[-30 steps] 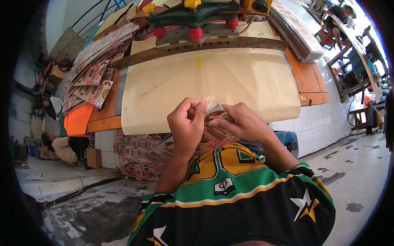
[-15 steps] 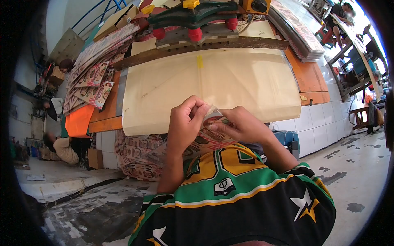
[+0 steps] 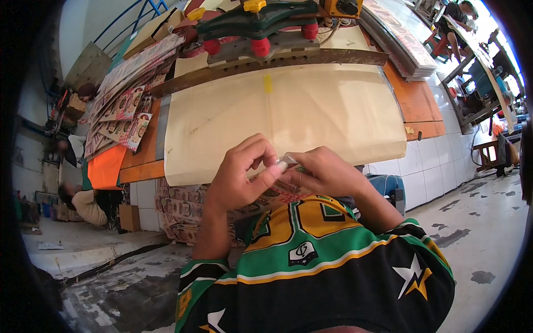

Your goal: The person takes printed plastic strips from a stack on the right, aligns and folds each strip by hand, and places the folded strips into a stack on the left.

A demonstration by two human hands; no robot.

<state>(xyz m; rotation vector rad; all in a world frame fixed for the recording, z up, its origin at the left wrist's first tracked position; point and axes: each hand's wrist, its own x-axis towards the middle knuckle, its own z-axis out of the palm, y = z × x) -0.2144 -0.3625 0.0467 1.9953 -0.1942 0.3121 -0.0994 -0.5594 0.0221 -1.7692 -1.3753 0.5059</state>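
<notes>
My left hand (image 3: 244,171) is over the near edge of a cream sheet (image 3: 222,122), its thumb and fingertips curled at the top corner of a printed plastic piece (image 3: 288,191). My right hand (image 3: 322,173) grips that piece between thumb and fingers. The red-and-white checked print shows below my right thumb. Something small and whitish sits between the fingertips of both hands; it is too small to make out.
A metal bar (image 3: 266,67) crosses behind the sheet, under a green clamp with red knobs (image 3: 260,45). Printed packs (image 3: 125,105) pile up at left, beside an orange sheet (image 3: 107,166). More stacks (image 3: 397,41) lie at right. People are in the background on both sides.
My left hand has shifted a little left and down, its thumb lower against the piece. The printed piece has tipped down, and less of its face shows.
</notes>
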